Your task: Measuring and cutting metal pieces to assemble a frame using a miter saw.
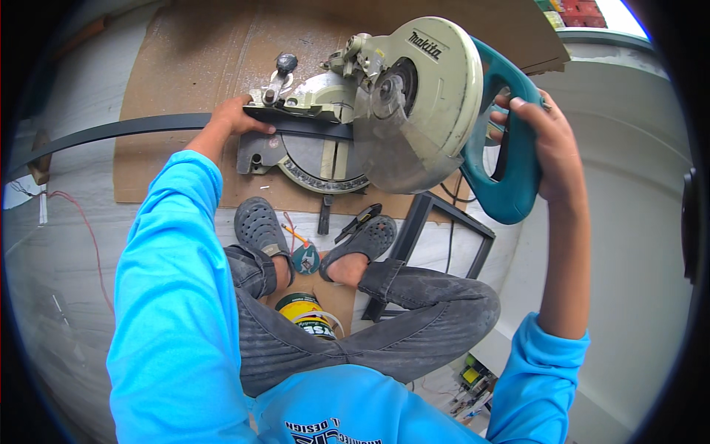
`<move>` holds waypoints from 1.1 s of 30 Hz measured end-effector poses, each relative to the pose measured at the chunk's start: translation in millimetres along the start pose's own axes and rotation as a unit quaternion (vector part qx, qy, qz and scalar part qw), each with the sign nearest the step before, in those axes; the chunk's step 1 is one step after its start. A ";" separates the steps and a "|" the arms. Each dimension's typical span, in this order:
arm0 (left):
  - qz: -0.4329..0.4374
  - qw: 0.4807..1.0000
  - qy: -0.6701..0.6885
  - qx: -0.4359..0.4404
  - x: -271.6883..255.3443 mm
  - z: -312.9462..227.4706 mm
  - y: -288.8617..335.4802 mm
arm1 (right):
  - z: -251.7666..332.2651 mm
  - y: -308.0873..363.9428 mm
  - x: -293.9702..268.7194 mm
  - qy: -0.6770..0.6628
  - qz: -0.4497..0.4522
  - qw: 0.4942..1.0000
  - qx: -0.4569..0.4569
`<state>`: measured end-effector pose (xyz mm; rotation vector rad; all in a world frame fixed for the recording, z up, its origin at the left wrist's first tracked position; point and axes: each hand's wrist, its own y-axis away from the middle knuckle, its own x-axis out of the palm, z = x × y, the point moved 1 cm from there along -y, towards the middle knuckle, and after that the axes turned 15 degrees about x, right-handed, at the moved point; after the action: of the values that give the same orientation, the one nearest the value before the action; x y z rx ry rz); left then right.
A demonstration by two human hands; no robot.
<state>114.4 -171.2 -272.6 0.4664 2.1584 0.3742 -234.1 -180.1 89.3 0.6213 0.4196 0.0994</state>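
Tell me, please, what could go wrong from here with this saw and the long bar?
The bare left hand holds the dark bar near the saw; if it slipped toward the cutting side, it might be hurt.
The bar reaches far out to the left, so it could twist or tip if that grip loosened.
The feet, in perforated clogs, are close to the saw, so a falling piece might hit them.

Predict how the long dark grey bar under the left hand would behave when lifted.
The long dark grey bar looks fairly stiff: crisp-edged, its smooth curve probably just fisheye bending. Lifted at the left hand, it would likely tip leftward, since a long stretch extends past the miter saw on that side.
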 end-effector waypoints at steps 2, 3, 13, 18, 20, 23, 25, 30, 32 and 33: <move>-0.012 1.000 0.006 0.005 2.7 9.9 1.2 | -8.3 0.4 0.6 0.022 -0.047 0.999 0.002; -0.019 1.000 0.001 0.001 1.3 21.3 5.7 | -18.6 -0.8 10.3 0.007 -0.063 0.998 -0.023; -0.005 1.000 -0.013 0.004 -6.2 3.3 4.7 | -172.3 23.2 70.8 -0.065 -0.152 0.982 -0.092; -0.015 1.000 -0.015 0.003 -3.5 5.2 8.4 | -205.0 19.8 86.8 -0.068 -0.139 0.979 -0.134; -0.006 1.000 -0.012 -0.003 -5.2 7.4 8.4 | -212.5 17.1 90.8 -0.074 -0.136 0.979 -0.135; -0.004 1.000 -0.010 -0.011 -1.6 7.7 7.8 | -216.1 16.5 92.5 -0.078 -0.138 0.977 -0.142; -0.020 1.000 -0.015 0.008 0.7 9.6 6.0 | -218.8 15.6 91.4 -0.093 -0.132 0.975 -0.151; -0.008 1.000 -0.013 -0.002 1.5 13.1 5.8 | -212.1 16.9 93.1 -0.102 -0.129 0.979 -0.118; -0.011 1.000 -0.018 -0.001 0.3 12.3 3.2 | -213.8 14.0 91.2 -0.097 -0.128 0.979 -0.125; -0.015 1.000 -0.023 0.003 0.3 10.8 3.2 | -214.7 14.3 90.2 -0.092 -0.131 0.978 -0.133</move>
<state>123.6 -167.1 -277.6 0.4409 2.1198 0.3375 -239.5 -32.4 -91.3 0.3029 0.2994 -0.1512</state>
